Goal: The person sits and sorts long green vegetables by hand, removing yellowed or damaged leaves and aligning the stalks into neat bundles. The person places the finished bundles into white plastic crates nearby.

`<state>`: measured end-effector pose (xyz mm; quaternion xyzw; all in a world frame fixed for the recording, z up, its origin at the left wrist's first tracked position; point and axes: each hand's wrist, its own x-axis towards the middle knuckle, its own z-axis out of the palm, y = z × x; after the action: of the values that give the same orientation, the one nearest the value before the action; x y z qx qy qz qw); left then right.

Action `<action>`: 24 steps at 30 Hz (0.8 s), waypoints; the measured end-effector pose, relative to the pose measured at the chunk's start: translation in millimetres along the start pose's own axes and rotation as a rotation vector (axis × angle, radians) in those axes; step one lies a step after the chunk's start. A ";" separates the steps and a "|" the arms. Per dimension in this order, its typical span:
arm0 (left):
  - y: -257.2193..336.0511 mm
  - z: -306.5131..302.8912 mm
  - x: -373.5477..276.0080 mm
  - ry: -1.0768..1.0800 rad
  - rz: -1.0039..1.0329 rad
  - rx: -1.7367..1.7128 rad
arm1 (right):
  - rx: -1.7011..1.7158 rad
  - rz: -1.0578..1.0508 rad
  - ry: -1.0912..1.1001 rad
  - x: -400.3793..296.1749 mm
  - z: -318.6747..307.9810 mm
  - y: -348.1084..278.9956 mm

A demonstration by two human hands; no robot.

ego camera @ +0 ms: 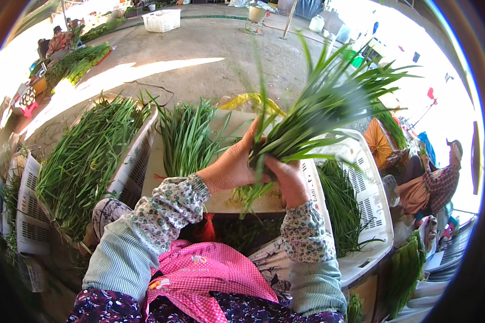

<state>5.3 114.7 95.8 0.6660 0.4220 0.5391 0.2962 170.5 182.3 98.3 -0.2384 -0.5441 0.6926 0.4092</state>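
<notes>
Both of my hands grip one bunch of long, flat green leaves [307, 121], which look like garlic chives, above a low pale board [242, 202]. My left hand [234, 163] wraps the bunch near its lower end, thumb up. Against the other side of that end is my right hand [289, 177], with its fingers partly hidden. The leaf tips fan out to the upper right and are blurred. On the board's left half lies another pile of the leaves [188, 135]. Red plastic strands [208, 228] hang at the board's near edge.
A heaped crate of leaves [93, 161] stands left of the board. Close on the right is a white plastic crate [378, 214], partly filled with leaves. Yellow plastic [258, 101] lies behind the board. A person [432, 181] sits at far right; others sit at upper left beside piled greens [76, 64].
</notes>
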 end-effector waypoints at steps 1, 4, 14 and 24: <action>-7.5 3.8 0.7 -0.005 -0.022 -0.097 | -0.019 -0.011 -0.013 -3.0 -2.5 0.2; -13.7 8.5 0.4 0.019 0.014 -0.088 | -0.002 0.018 -0.064 -5.1 -13.1 5.2; -44.0 24.6 6.8 -0.020 -0.140 -0.207 | -0.057 -0.095 -0.051 -1.4 6.3 2.1; 5.2 -4.7 4.5 -0.232 0.029 -0.013 | -0.062 -0.204 0.197 2.7 22.4 -11.6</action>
<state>2.2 116.0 103.5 0.7281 0.3718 0.4652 0.3394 155.2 172.8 116.1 -0.2614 -0.5439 0.6035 0.5212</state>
